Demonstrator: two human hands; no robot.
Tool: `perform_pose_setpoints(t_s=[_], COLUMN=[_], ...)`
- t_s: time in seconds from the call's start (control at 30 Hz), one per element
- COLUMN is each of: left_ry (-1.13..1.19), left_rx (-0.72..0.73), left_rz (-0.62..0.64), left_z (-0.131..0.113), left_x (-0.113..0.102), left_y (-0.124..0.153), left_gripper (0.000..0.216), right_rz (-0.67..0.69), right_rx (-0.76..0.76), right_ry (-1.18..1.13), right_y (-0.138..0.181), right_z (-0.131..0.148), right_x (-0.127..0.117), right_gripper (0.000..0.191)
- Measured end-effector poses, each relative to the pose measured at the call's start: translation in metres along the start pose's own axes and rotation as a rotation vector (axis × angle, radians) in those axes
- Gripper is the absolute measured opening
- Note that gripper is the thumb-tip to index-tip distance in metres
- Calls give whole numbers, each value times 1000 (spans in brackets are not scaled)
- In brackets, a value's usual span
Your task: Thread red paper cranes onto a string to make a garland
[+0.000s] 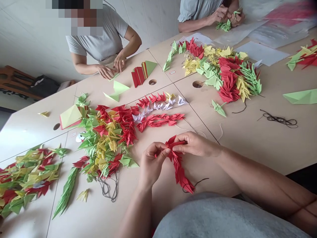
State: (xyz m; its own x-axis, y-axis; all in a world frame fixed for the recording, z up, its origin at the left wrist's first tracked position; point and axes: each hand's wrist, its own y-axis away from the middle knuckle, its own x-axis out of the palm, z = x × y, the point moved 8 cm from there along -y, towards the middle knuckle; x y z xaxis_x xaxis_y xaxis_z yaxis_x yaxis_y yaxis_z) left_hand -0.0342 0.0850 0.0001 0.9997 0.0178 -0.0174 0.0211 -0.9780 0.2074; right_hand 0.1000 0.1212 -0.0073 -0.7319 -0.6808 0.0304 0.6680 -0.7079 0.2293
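Observation:
A string of red folded paper cranes (178,167) hangs between my hands near the table's front edge, its lower end slanting toward my body. My left hand (153,160) pinches the top crane with thumb and forefinger. From the other side, my right hand (195,143) grips the same top part, its fingertips close to the left ones. A dark thread (201,181) comes out at the string's lower end. Just beyond my hands lie strung red cranes (162,121) and a row of white cranes (164,105).
Heaped crane strings (106,142) lie left of my hands, with another pile (27,178) farther left. More crane strings (229,77) lie at the far right, near a coil of black thread (279,119). Two people sit opposite, one handling green paper (114,76), one green cranes (225,25).

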Motion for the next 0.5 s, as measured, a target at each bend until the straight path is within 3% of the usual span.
perform_pose_setpoints(t_s=[0.37,0.5], left_ry=[-62,-141], left_rx=[33,84], left_rz=[-117,-77], left_z=[2,0], left_x=[-13,-11], left_y=[-1,-1], left_gripper=[18,28], right_rz=[-70,-54], right_rx=[-7,-36], right_ry=[-183,-274], right_y=[-2,-2], right_z=[-3,-4], right_x=[-5,-6], right_gripper=[35,31])
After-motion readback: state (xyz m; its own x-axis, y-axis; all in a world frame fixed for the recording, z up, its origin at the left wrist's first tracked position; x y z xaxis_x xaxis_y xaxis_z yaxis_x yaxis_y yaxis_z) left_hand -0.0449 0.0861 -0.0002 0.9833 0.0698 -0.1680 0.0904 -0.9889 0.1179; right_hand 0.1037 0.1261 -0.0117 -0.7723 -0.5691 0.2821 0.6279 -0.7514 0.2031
